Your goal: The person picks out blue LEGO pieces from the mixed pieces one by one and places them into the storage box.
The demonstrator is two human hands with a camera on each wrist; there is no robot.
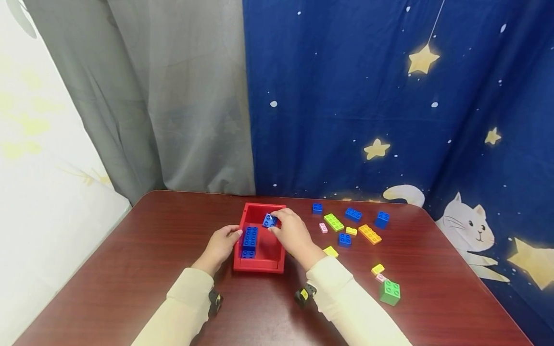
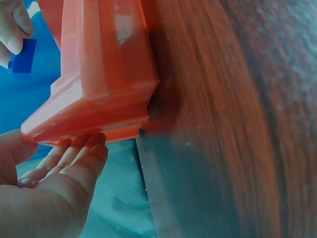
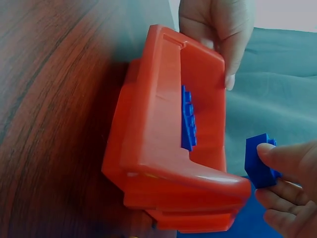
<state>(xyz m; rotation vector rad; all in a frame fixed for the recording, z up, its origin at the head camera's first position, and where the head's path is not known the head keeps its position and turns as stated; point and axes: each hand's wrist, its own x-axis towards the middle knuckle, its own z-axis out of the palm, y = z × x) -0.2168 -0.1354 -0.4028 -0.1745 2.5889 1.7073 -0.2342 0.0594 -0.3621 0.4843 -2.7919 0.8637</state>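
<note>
Over the far part of a red plastic bin [image 1: 259,265], my right hand [image 1: 294,233] pinches a blue building brick [image 1: 269,221] between thumb and fingers. The right wrist view shows that held brick [image 3: 253,161] beside the bin's open top, apart from its wall. My left hand [image 1: 220,247] grips the bin's left side by the rim; in the left wrist view its fingers [image 2: 81,156] lie against the outer wall. Inside the bin, along the left wall, lie a long blue brick [image 1: 250,237] and a smaller blue brick [image 1: 248,254].
Several loose bricks lie on the brown table [image 1: 160,269] right of the bin: blue ones [image 1: 353,214], a lime one [image 1: 333,222], an orange one [image 1: 370,234], yellow and pink pieces. A green brick [image 1: 390,292] stands nearer the front. Curtains [image 1: 329,96] hang behind the table.
</note>
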